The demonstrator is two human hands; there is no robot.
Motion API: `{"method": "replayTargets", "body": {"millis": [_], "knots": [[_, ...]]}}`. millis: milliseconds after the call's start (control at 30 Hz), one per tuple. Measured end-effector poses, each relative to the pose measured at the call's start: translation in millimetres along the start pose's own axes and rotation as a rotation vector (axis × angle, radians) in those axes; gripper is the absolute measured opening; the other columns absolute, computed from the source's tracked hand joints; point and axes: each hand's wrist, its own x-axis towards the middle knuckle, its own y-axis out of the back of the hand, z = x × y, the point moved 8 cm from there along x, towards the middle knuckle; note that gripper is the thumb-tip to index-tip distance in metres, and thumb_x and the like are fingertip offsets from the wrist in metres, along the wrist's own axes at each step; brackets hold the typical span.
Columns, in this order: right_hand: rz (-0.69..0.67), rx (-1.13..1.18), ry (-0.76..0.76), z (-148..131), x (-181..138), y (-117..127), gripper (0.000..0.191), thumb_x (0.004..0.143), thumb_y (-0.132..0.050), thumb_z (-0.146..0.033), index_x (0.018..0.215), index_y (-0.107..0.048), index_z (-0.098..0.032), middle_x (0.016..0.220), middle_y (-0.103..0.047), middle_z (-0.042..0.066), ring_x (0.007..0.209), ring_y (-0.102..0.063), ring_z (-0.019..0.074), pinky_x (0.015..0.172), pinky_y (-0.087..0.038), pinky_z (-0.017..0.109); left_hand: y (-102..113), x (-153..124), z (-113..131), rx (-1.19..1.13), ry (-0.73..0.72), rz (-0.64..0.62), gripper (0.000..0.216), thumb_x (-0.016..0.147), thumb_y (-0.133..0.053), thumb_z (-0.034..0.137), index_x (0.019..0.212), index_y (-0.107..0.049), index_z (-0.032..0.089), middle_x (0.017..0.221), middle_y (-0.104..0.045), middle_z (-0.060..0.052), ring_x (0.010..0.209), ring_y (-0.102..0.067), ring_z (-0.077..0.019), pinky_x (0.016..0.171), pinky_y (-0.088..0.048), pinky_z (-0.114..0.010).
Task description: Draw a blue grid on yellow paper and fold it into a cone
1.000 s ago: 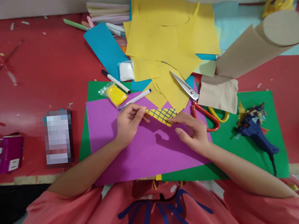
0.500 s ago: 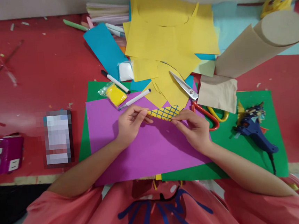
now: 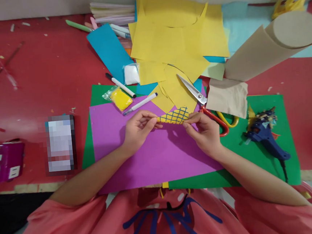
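Both hands pinch a small yellow paper piece [image 3: 174,116] marked with a blue crosshatch grid, held just above a purple sheet [image 3: 154,157]. My left hand [image 3: 137,128] grips its left end between thumb and fingers. My right hand [image 3: 204,130] pinches the right end, fingers curled. The purple sheet lies on a green sheet [image 3: 254,155] on the red table.
Scissors [image 3: 204,103] with red and yellow handles lie right of the hands. A blue glue gun [image 3: 265,134] rests on the green sheet. Two markers [image 3: 140,104], a yellow packet [image 3: 120,98], yellow papers [image 3: 176,42], a beige roll [image 3: 270,45] and a purple device [image 3: 3,161] surround the work.
My right hand moved up and closed onto the right end of the crosshatched piece. The piece tilted from lying slanted to being held nearly level, slightly higher.
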Motion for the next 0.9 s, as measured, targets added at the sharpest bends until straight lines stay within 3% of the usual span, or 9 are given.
{"method": "replayTargets", "body": {"millis": [167,567,900], "knots": [[-0.047,-0.043,0.02,-3,1,-4,0.014,0.082,-0.063,-0.009,0.08,-0.059,-0.022,0.08,-0.065,0.0,0.078,-0.064,0.0138,0.071,-0.052,0.028,-13,0,-8,-0.028,0.097,-0.184,0.034,0.079,-0.073,0.038,0.105,-0.07,0.018,0.074,-0.075,-0.003,0.067,-0.075,-0.0148,0.058,-0.059,-0.017],[0.014,-0.008,-0.047,5,1,-1,0.013,0.081,-0.067,-0.012,0.082,-0.06,-0.022,0.081,-0.066,-0.001,0.077,-0.064,0.0134,0.071,-0.051,0.029,-10,0,-8,0.006,0.149,-0.143,0.04,0.076,-0.074,0.046,0.105,-0.075,0.018,0.079,-0.078,-0.007,0.063,-0.074,-0.0154,0.056,-0.059,-0.018],[0.011,0.082,-0.132,13,5,1,0.014,0.082,-0.066,-0.015,0.086,-0.056,-0.022,0.079,-0.059,-0.003,0.073,-0.061,0.0111,0.067,-0.049,0.026,-9,2,-8,0.017,0.151,-0.16,0.048,0.084,-0.062,0.054,0.109,-0.073,0.014,0.081,-0.078,-0.011,0.068,-0.075,-0.018,0.057,-0.06,-0.022]]}}
